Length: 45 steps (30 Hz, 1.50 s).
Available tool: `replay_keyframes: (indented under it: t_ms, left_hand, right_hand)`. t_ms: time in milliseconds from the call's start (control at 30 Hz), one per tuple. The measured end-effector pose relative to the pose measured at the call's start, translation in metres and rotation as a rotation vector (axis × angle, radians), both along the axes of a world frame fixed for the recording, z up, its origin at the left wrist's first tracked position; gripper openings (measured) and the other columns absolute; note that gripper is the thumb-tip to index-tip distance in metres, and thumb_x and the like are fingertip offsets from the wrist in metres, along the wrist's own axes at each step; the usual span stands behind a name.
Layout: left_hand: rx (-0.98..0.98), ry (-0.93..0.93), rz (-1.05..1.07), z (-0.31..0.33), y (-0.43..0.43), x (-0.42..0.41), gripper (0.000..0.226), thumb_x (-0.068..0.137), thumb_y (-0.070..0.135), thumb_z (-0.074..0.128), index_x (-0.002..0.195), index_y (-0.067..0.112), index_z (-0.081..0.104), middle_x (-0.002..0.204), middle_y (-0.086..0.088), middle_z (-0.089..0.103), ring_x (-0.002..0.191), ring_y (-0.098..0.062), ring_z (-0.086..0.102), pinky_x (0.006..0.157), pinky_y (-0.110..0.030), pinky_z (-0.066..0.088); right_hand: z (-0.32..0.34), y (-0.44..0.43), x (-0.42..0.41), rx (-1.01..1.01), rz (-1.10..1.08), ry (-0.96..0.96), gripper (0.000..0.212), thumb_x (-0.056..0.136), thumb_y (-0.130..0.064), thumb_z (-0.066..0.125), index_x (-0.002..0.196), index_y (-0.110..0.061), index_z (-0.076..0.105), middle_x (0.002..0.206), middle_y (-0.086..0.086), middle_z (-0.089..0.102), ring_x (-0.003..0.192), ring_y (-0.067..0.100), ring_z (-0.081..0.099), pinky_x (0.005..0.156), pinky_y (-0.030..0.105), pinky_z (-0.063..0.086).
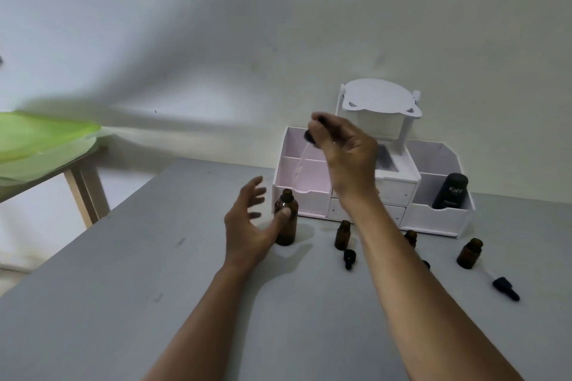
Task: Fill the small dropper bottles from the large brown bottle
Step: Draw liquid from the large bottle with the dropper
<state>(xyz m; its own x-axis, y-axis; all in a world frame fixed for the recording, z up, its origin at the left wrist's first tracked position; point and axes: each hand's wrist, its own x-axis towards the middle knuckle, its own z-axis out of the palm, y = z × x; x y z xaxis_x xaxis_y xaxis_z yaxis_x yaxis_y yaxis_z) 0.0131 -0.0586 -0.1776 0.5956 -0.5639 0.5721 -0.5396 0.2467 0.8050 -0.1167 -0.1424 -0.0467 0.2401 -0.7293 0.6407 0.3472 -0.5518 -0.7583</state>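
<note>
The large brown bottle [286, 219] stands uncapped on the grey table [123, 303]. My left hand [247, 222] is beside it with fingers spread and the thumb touching its side. My right hand [346, 148] is raised above it and pinches a black-capped dropper [309, 136] whose clear glass tube slants down toward the bottle. Three small brown bottles stand open to the right: one [342, 235] in the middle, one [411, 238] partly behind my right forearm, one [470, 253] at the far right. Loose black dropper caps lie near them [349, 258] [506, 287].
A white desk organiser [433, 213] with drawers and open bins stands at the back of the table against the wall. A black Kahf container [450, 191] leans in its right bin. A wooden table with a green cover [40, 145] is at the left.
</note>
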Motion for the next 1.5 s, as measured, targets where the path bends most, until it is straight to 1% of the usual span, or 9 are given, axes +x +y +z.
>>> replay_keyframes:
  t_ms: [133,267,433,567,933,1067,1200,1267,1500]
  left_hand:
    - [-0.282,-0.16,0.218,0.016,0.007,-0.022,0.037,0.082,0.018,0.077,0.115,0.009,0.065,0.099,0.0,0.069,0.091,-0.012,0.067,0.071,-0.029,0.055]
    - [-0.275,-0.2,0.025,0.021,0.01,-0.069,0.009,0.083,0.012,0.071,0.092,0.011,0.069,0.081,0.005,0.067,0.068,-0.009,0.063,0.061,-0.023,0.051]
    - [0.128,0.02,-0.175,0.005,-0.012,-0.103,0.033,0.085,0.02,0.077,0.114,0.03,0.067,0.104,0.021,0.065,0.099,-0.002,0.064,0.078,-0.012,0.052]
    - [0.356,0.192,-0.212,-0.001,-0.031,-0.102,0.054,0.087,0.022,0.076,0.138,0.022,0.057,0.13,0.008,0.062,0.108,-0.004,0.057,0.087,-0.011,0.043]
    - [0.399,0.223,-0.316,-0.003,-0.048,-0.088,0.054,0.084,0.014,0.079,0.135,0.015,0.061,0.127,-0.001,0.068,0.113,-0.014,0.065,0.088,-0.015,0.049]
    - [0.41,0.22,-0.335,0.0,-0.047,-0.089,0.053,0.085,0.011,0.078,0.134,0.014,0.061,0.125,-0.001,0.069,0.11,-0.013,0.066,0.092,-0.019,0.049]
    - [0.402,0.195,-0.335,0.0,-0.045,-0.091,0.044,0.087,0.008,0.075,0.129,0.014,0.065,0.107,0.011,0.068,0.093,0.003,0.065,0.08,-0.008,0.05]
    - [0.401,0.17,-0.328,-0.002,-0.045,-0.09,0.042,0.087,0.008,0.074,0.127,0.014,0.066,0.103,0.013,0.067,0.089,0.01,0.062,0.088,-0.011,0.051]
    - [0.413,0.109,-0.31,-0.004,-0.046,-0.088,0.04,0.088,0.008,0.073,0.127,0.014,0.067,0.109,0.01,0.069,0.09,0.006,0.062,0.077,-0.001,0.045]
  right_hand:
    - [0.011,-0.009,-0.038,0.051,0.015,-0.081,0.02,0.091,-0.006,0.069,0.111,-0.007,0.071,0.092,0.012,0.074,0.076,0.013,0.072,0.07,0.02,0.056]
    - [-0.004,-0.025,-0.077,0.046,-0.043,0.123,0.013,0.089,-0.009,0.071,0.101,-0.011,0.075,0.084,-0.002,0.077,0.077,0.012,0.074,0.078,0.026,0.061]
    - [-0.024,-0.04,-0.098,0.087,-0.102,0.246,0.012,0.087,-0.011,0.074,0.098,-0.015,0.077,0.086,-0.005,0.078,0.083,0.012,0.076,0.081,0.024,0.061]
    - [-0.029,-0.044,-0.098,0.101,-0.113,0.264,0.012,0.087,-0.012,0.074,0.091,-0.023,0.076,0.081,-0.011,0.078,0.081,0.009,0.076,0.075,0.024,0.061]
    - [-0.042,-0.053,-0.095,0.149,-0.18,0.257,0.01,0.087,-0.017,0.076,0.096,-0.017,0.077,0.087,-0.005,0.077,0.083,0.009,0.075,0.077,0.028,0.063]
    - [-0.046,-0.052,-0.093,0.136,-0.159,0.274,0.013,0.088,-0.011,0.073,0.101,-0.009,0.075,0.084,-0.006,0.074,0.075,0.001,0.073,0.069,0.015,0.058]
    - [-0.048,-0.052,-0.091,0.103,-0.17,0.307,0.017,0.089,-0.013,0.073,0.105,-0.007,0.075,0.086,-0.005,0.074,0.075,0.0,0.073,0.07,0.014,0.058]
    - [-0.048,-0.052,-0.091,0.093,-0.179,0.314,0.017,0.089,-0.014,0.073,0.104,-0.008,0.075,0.086,-0.006,0.074,0.075,0.0,0.073,0.072,0.016,0.058]
    - [-0.047,-0.051,-0.091,0.049,-0.217,0.336,0.017,0.088,-0.014,0.075,0.102,-0.007,0.076,0.085,-0.005,0.074,0.076,0.0,0.073,0.072,0.017,0.058]
